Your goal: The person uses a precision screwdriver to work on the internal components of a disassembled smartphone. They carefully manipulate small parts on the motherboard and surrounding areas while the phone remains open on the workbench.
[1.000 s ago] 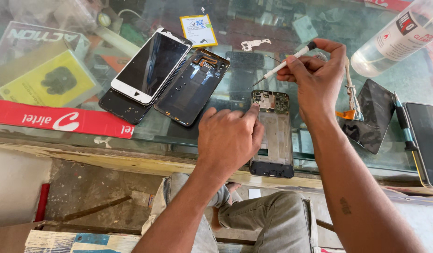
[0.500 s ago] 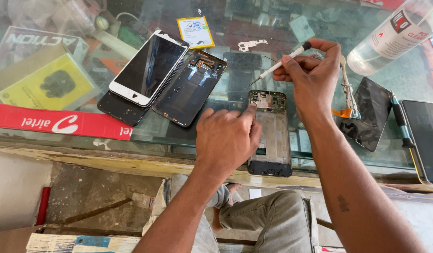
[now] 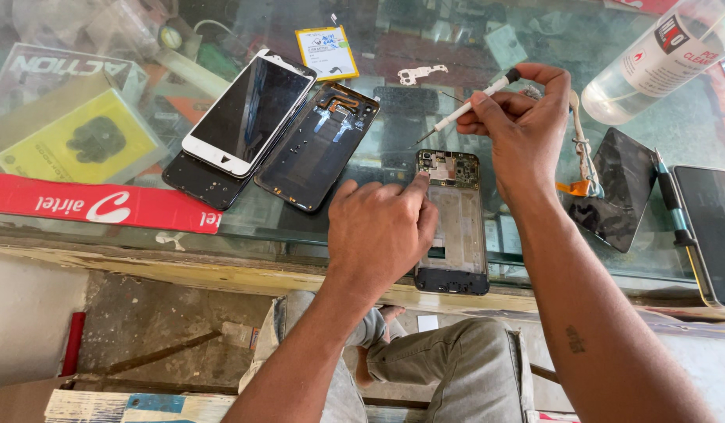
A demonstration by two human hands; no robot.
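1. The opened phone frame (image 3: 455,227) lay face up on the glass counter (image 3: 245,223), just right of the frame's centre, its lower end near the counter's front edge. A circuit board showed at its upper end; the small parts on it were too fine to make out.
2. The left hand (image 3: 378,231) rested on the phone frame's left side, fingers curled and the forefinger stretched out with its tip on the board's upper left corner. It hid much of the frame's left edge.
3. The right hand (image 3: 523,125) hovered above the frame's upper end, fingers closed in a pinch on a thin white screwdriver (image 3: 464,110). Its tip pointed down-left and stood clear of the board.
4. Left of centre, a white-edged phone (image 3: 249,113) lay tilted on a dark back cover (image 3: 202,180), with another open black shell (image 3: 319,145) just beside it.
5. Above these sat a small yellow-bordered battery (image 3: 326,52) and a pale metal bracket (image 3: 421,74).
6. At upper right, a clear plastic bottle (image 3: 652,66) was cut off by the frame's edge.
7. To the right lay a dark screen piece (image 3: 617,196), tweezers (image 3: 583,149) and a further phone (image 3: 711,227), partly out of frame.
8. Items under the glass were blurred by reflections.
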